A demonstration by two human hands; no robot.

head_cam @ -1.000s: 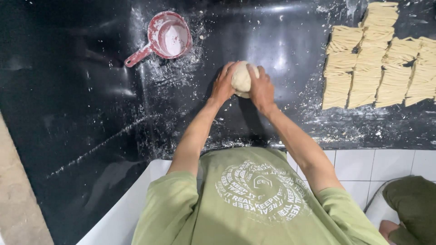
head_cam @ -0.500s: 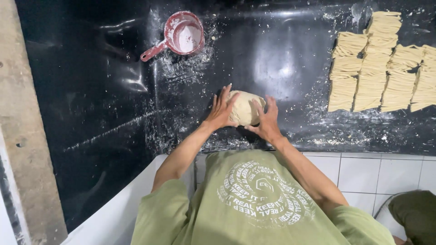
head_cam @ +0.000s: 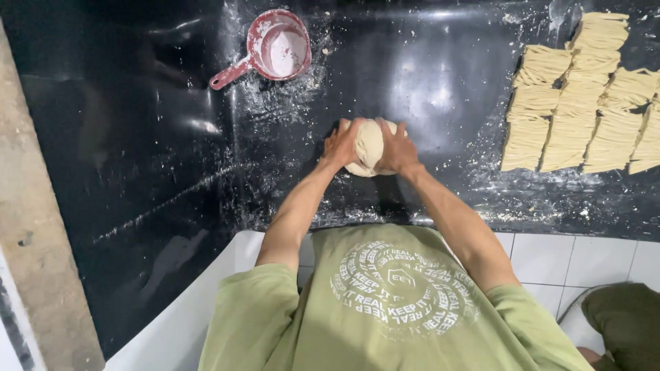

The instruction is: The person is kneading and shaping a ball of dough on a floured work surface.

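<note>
A pale ball of dough [head_cam: 369,142] rests on the black, flour-dusted worktop [head_cam: 137,158]. My left hand [head_cam: 341,143] presses against its left side and my right hand [head_cam: 397,148] cups its right side, so the dough is squeezed between both palms. My forearms reach out from green short sleeves. The underside of the dough is hidden by my hands.
A red scoop [head_cam: 271,53] with flour in it lies at the back of the worktop. Several bundles of cut noodles [head_cam: 581,120] are laid in rows at the right. White tiles [head_cam: 550,257] face the counter front. A bare concrete strip [head_cam: 41,254] runs along the left.
The dough and both hands have come closer to the counter edge than a second ago. My hands have shifted around the ball, turning it between them.
</note>
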